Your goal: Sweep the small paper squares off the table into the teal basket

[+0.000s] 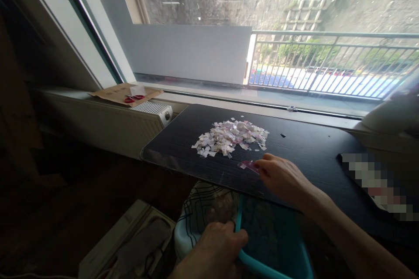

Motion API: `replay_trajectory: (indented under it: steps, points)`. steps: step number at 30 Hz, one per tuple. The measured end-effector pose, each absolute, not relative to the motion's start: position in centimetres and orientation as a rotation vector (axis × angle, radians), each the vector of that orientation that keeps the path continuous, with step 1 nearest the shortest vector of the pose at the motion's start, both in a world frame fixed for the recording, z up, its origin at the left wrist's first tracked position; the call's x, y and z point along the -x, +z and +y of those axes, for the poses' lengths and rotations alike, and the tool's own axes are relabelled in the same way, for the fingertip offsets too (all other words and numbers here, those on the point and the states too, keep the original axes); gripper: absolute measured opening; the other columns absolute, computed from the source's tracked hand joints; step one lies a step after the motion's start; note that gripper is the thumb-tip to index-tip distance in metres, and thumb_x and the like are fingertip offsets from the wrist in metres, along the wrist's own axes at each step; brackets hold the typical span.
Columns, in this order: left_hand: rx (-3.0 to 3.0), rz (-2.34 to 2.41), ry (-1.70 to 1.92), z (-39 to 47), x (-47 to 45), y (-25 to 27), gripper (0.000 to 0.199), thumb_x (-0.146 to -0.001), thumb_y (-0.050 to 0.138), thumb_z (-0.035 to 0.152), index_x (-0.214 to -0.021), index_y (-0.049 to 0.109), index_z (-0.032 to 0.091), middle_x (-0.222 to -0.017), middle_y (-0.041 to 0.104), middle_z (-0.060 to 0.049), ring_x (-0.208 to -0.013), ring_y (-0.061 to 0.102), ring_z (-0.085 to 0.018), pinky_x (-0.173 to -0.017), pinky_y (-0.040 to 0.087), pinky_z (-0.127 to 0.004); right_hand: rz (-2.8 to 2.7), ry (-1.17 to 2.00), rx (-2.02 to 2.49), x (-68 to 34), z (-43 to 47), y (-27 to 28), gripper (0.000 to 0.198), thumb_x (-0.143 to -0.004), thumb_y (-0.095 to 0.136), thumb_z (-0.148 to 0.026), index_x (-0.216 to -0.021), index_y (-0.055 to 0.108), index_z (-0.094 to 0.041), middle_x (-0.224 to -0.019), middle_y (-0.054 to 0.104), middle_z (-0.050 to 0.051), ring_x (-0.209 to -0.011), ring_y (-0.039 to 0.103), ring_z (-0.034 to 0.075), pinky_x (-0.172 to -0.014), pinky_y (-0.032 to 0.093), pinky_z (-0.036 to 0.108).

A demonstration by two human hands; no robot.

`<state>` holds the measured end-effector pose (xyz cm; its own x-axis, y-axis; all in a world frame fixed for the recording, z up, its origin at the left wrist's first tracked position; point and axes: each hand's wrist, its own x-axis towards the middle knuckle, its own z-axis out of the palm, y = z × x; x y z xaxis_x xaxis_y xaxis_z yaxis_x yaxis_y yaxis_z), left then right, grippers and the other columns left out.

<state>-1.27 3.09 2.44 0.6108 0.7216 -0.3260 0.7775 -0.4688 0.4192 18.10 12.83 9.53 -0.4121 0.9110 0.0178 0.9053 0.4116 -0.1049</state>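
Observation:
A loose pile of small paper scraps point(231, 136), mostly white with some pinkish ones, lies on the dark tabletop point(183, 133). My right hand point(278, 174) is just in front of the pile, its fingers closed on a flat pink see-through piece point(250, 165). That piece rests against the table, with a small white scrap at its left end; I cannot make out its exact kind. Below the table's front edge, my left hand point(218, 244) grips the near left rim of a teal bin point(271, 266). The bin's inside is dim.
Left of the bin stands a light container with a black-lined liner point(193, 209). Red-handled scissors point(134, 98) and a brown paper envelope point(113, 93) lie on the radiator point(131, 124). A blurred-out flat item point(373, 183) sits at the table's right. The window is behind.

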Motion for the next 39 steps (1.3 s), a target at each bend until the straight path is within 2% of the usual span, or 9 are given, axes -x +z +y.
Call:
replay_trajectory:
  steps: [5, 13, 18, 22, 28, 31, 36, 39]
  points:
    - [-2.317, 1.183, -0.153, 3.1, 1.1, 2.3, 0.015, -0.074, 0.059, 0.026, -0.089, 0.055, 0.022, -0.088, 0.061, -0.005, -0.077, 0.062, -0.028, -0.064, 0.05, -0.035, -2.547, 0.083, 1.709, -17.1, 12.6, 10.1, 0.029, -0.09, 0.039, -0.021, -0.095, 0.067, -0.019, -0.087, 0.061, 0.005, -0.069, 0.057, 0.013, -0.058, 0.031, 0.025]
    - [-2.297, 1.169, -0.14, 2.9, 0.9, 2.9, 0.019, -0.072, 0.056, 0.019, -0.091, 0.055, 0.022, -0.092, 0.06, -0.007, -0.084, 0.06, -0.028, -0.071, 0.048, -0.036, -2.666, 0.225, 1.537, -14.9, 9.2, 9.4, 0.024, -0.087, 0.04, -0.013, -0.075, 0.061, -0.019, -0.077, 0.056, 0.002, -0.063, 0.05, 0.011, -0.056, 0.028, 0.024]
    - [-2.322, 1.174, -0.112, 2.7, 0.7, 3.0, 0.014, -0.073, 0.055, 0.021, -0.087, 0.055, 0.021, -0.088, 0.061, -0.007, -0.079, 0.061, -0.028, -0.068, 0.048, -0.036, -2.63, 0.195, 1.584, -14.8, 8.5, 9.5, 0.024, -0.087, 0.04, -0.012, -0.078, 0.061, -0.018, -0.078, 0.056, 0.003, -0.065, 0.051, 0.012, -0.057, 0.028, 0.026]
    - [-2.361, 1.235, -0.093, 2.4, 1.1, 2.8, 0.02, -0.069, 0.055, 0.013, -0.087, 0.055, 0.021, -0.087, 0.06, -0.005, -0.078, 0.061, -0.027, -0.067, 0.047, -0.034, -2.689, 0.252, 1.477, -15.3, 8.3, 9.7, 0.024, -0.087, 0.041, -0.013, -0.078, 0.063, -0.02, -0.077, 0.057, 0.002, -0.065, 0.051, 0.012, -0.058, 0.029, 0.025]
    - [-2.35, 1.31, -0.073, 2.3, 2.1, 2.3, 0.012, -0.074, 0.06, 0.021, -0.084, 0.054, 0.023, -0.084, 0.059, -0.001, -0.077, 0.06, -0.023, -0.063, 0.044, -0.028, -2.509, 0.009, 1.743, -18.4, 11.9, 9.2, 0.03, -0.092, 0.036, -0.02, -0.096, 0.065, -0.019, -0.085, 0.058, 0.005, -0.071, 0.053, 0.014, -0.059, 0.031, 0.026]
    - [-2.347, 1.331, -0.058, 2.5, 3.0, 2.1, 0.012, -0.075, 0.06, 0.021, -0.083, 0.052, 0.024, -0.084, 0.058, 0.0, -0.075, 0.059, -0.021, -0.062, 0.042, -0.026, -2.581, 0.009, 1.697, -19.8, 11.9, 9.1, 0.028, -0.091, 0.037, -0.018, -0.093, 0.065, -0.019, -0.084, 0.056, 0.005, -0.072, 0.052, 0.015, -0.06, 0.032, 0.026]
    - [-2.316, 1.379, -0.019, 2.7, 4.3, 2.1, 0.008, -0.079, 0.058, 0.022, -0.082, 0.051, 0.023, -0.083, 0.058, 0.0, -0.077, 0.059, -0.019, -0.063, 0.04, -0.025, -2.702, 0.224, 1.446, -20.8, 8.9, 9.9, 0.027, -0.091, 0.038, -0.015, -0.079, 0.062, -0.02, -0.078, 0.053, 0.001, -0.066, 0.047, 0.011, -0.058, 0.031, 0.024]
    - [-2.315, 1.391, -0.02, 2.8, 4.6, 2.4, 0.008, -0.079, 0.058, 0.021, -0.081, 0.051, 0.023, -0.082, 0.058, -0.001, -0.075, 0.058, -0.019, -0.062, 0.039, -0.025, -2.639, 0.177, 1.48, -20.4, 9.3, 9.9, 0.027, -0.091, 0.038, -0.016, -0.088, 0.064, -0.021, -0.08, 0.054, 0.002, -0.069, 0.049, 0.012, -0.059, 0.031, 0.024]
